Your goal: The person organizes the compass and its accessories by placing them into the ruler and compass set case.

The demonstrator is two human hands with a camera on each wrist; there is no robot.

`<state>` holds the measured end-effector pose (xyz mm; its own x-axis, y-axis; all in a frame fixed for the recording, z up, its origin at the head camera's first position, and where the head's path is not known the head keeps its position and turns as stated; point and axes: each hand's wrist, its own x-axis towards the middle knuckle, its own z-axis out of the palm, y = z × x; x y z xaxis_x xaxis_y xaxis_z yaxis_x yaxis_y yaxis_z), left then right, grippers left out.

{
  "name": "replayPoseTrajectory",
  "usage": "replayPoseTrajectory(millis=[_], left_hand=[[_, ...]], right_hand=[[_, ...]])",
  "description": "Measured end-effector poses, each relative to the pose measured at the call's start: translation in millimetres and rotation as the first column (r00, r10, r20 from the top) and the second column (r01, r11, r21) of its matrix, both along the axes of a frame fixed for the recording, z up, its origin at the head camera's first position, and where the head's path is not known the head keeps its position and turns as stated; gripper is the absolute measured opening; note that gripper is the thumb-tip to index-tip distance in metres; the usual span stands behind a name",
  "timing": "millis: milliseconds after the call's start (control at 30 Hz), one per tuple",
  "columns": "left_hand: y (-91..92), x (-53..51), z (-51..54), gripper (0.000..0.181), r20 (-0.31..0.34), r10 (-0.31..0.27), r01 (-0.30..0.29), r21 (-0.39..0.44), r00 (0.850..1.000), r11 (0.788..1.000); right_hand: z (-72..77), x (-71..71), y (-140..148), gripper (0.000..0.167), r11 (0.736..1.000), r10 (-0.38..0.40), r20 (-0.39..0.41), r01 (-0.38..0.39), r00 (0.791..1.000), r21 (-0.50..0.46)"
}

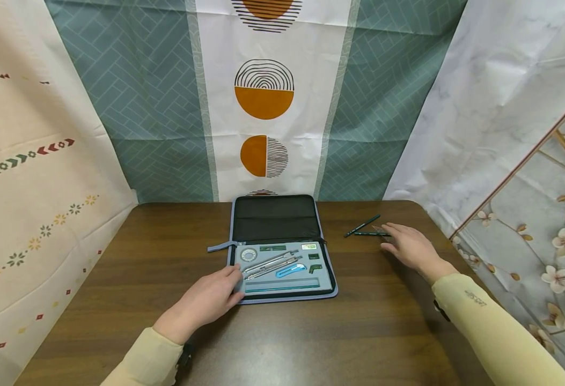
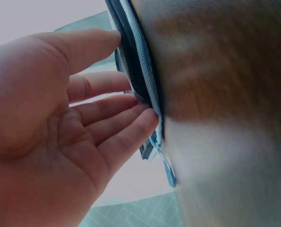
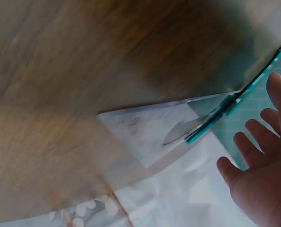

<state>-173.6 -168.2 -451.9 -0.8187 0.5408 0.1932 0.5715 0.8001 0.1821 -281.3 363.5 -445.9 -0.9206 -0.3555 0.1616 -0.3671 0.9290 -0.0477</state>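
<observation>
An unzipped drawing-set case [image 1: 335, 292] lies flat with its black lid [image 1: 274, 217] folded back. Its pale tray carries two metal compasses [image 1: 270, 265], a light-blue cutter knife [image 1: 291, 271], a ruler [image 1: 282, 285] and a round tape-like roll [image 1: 248, 254]. My left hand [image 1: 210, 295] touches the case's left front edge, its fingers only slightly bent in the left wrist view. My right hand [image 1: 412, 246] is beside two dark green pencils [image 1: 363, 225] and a clear set square [image 3: 140, 125]. In the right wrist view its fingers are spread and hold nothing.
A brown wooden table [image 1: 176, 241] carries everything. Patterned cloths hang behind it and at both sides, including a teal and white curtain [image 1: 166, 96]. The case's blue zipper strap [image 1: 220, 246] sticks out to the left. Small green items, including a sharpener [image 1: 314, 256], sit in the tray.
</observation>
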Motion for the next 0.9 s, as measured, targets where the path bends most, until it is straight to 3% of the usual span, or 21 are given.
replayPoseTrajectory(millis=[267, 900], left_hand=[[-1.0, 0.6, 0.0, 0.026, 0.0, -0.002, 0.002, -0.01, 1.0, 1.0], [-1.2, -0.1, 0.2, 0.026, 0.013, 0.001, -0.001, -0.003, 1.0, 1.0]], right_hand=[[-4.6, -6.2, 13, 0.063, 0.998, -0.057, 0.028, 0.056, 0.998, 0.022], [-8.5, -12.6, 13, 0.052, 0.996, -0.081, 0.048, 0.078, 0.996, 0.052]])
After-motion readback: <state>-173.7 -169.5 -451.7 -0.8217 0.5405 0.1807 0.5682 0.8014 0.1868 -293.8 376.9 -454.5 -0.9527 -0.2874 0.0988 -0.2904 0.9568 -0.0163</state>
